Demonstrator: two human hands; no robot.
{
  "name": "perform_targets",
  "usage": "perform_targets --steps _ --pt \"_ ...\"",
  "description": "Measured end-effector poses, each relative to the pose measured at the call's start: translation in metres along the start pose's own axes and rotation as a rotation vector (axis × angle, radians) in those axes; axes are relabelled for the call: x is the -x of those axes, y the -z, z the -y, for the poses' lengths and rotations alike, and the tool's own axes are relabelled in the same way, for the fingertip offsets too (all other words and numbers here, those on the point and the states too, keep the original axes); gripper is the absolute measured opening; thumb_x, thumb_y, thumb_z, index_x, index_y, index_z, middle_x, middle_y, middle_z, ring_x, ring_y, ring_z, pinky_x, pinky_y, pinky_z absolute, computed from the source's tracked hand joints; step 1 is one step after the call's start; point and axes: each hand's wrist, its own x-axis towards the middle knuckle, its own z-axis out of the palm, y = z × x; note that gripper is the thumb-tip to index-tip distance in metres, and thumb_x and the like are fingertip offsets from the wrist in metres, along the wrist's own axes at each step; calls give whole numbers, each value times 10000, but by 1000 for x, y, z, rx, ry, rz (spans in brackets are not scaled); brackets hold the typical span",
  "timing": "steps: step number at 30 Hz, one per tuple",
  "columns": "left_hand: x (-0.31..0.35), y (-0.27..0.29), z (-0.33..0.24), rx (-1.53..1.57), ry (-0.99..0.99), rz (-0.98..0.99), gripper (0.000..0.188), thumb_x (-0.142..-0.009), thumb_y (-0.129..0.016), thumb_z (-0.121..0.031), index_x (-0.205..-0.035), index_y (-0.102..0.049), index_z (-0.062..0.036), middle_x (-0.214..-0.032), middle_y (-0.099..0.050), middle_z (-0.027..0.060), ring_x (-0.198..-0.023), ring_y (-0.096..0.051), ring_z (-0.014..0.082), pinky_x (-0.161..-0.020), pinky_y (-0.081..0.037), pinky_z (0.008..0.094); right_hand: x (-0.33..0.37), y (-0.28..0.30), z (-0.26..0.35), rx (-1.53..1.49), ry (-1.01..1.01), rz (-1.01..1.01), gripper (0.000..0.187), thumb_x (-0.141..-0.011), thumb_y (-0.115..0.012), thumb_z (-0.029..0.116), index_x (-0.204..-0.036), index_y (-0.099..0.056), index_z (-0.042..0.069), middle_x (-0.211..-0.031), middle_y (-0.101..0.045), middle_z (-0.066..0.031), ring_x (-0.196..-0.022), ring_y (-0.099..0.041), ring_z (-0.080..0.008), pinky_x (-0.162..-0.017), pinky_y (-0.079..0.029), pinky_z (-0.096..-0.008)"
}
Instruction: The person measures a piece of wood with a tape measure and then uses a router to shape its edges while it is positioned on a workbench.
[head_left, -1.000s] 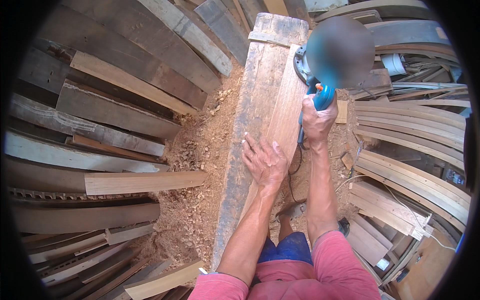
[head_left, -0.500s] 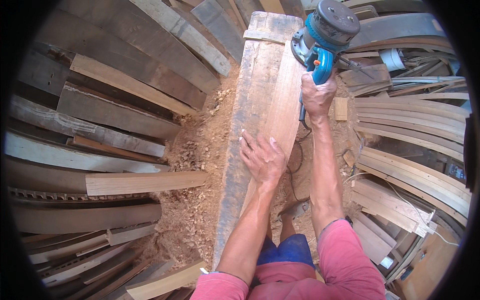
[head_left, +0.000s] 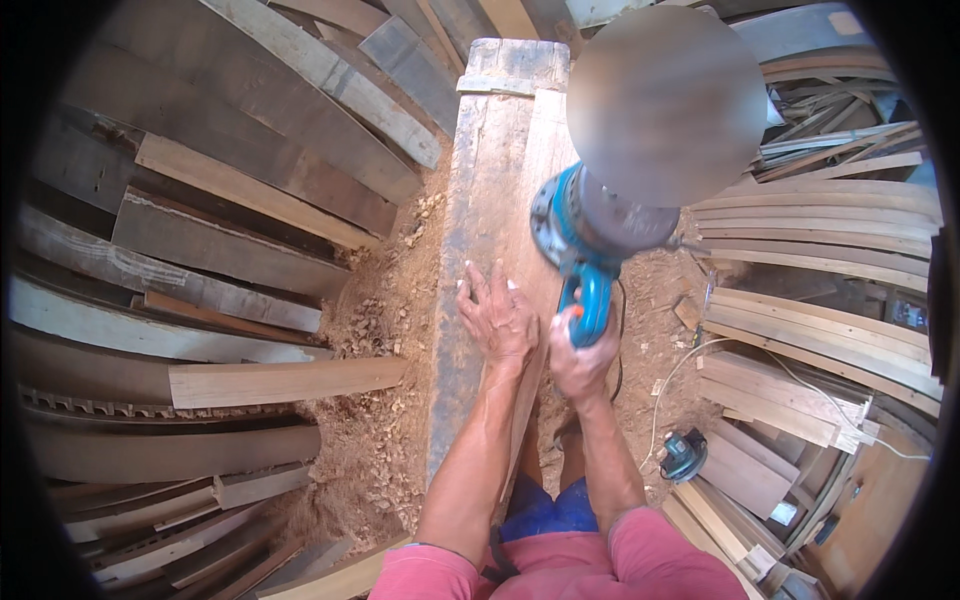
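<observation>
My right hand (head_left: pixel 583 362) is wrapped round the looped handle of a blue router (head_left: pixel 612 222) with a dark motor body. The router lies tilted on its side, its round base against the right edge of a pale wooden plank (head_left: pixel 541 140). The plank lies lengthwise on a worn, thick board (head_left: pixel 472 200) with a small cross strip (head_left: pixel 495 86) near its far end. My left hand (head_left: pixel 498 325) rests flat with fingers spread, on the plank and the worn board, just left of the router handle.
Stacked boards (head_left: pixel 240 240) fan out on the left, and curved timber strips (head_left: pixel 820 235) fill the right. Shavings (head_left: pixel 370 340) cover the floor. A white cord (head_left: pixel 665 385) runs at right near a small teal power tool (head_left: pixel 683 456). A blurred disc hides the upper right.
The router and my right hand have come back toward me along the plank's right edge. My left hand stays flat on the wood. The view has shifted slightly, and the teal tool has come into sight.
</observation>
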Motion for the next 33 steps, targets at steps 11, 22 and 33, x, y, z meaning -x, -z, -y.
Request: perform_targets --steps 11,22,33 --pt "-1 -9 15 21 -100 -12 544 -924 -616 -149 -1467 -588 -151 -1552 -522 170 -1309 -446 420 -1167 -317 499 10 -24 2 -109 -146 -21 383 -877 -766 151 -1177 -589 -10 -971 -674 -114 -842 -669 -201 -788 -552 -351" --pt "0 -2 13 86 -121 -9 518 -940 -586 -178 -1447 -588 -77 -1535 -517 210 -1331 -419 488 -1163 -331 555 -17 -31 -6 -78 -97 -8 393 -870 -738 106 -1209 -583 -17 -1064 -649 -122 -932 -648 -200 -850 -529 -347" --pt "0 7 -3 80 -44 16 507 -942 -571 -130 -1442 -576 -45 -1552 -489 203 -1355 -397 492 -1177 -320 573 -53 -38 -10 -93 -93 4 393 -897 -717 81 -1249 -566 -2 -1071 -662 -109 -935 -653 -195 -862 -527 -342"
